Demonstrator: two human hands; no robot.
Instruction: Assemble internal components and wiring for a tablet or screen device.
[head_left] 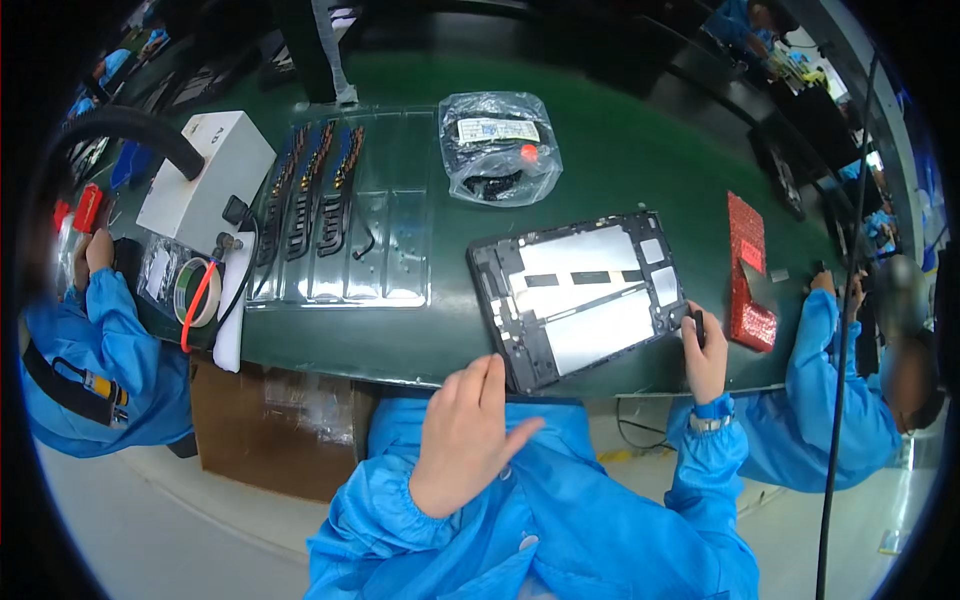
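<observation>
An opened tablet housing (590, 345) lies at a slant on the green table in front of me, its silver plates and black frame facing up. My left hand (465, 435) is at its near left corner, fingertips against the edge, fingers stretched and thumb spread, holding nothing. At the right end of the housing, my right hand (706, 358) is closed on a small black part (699, 326), whose exact kind I cannot make out. The fingers partly hide this part.
A clear plastic tray (395, 285) with rows of black cable parts lies at left. Beyond the tablet sits a plastic bag (500, 150). Red bubble-wrap pouches (752, 322) lie at right. A white box (207, 170) and tape roll (197, 292) stand far left. Co-workers sit on both sides.
</observation>
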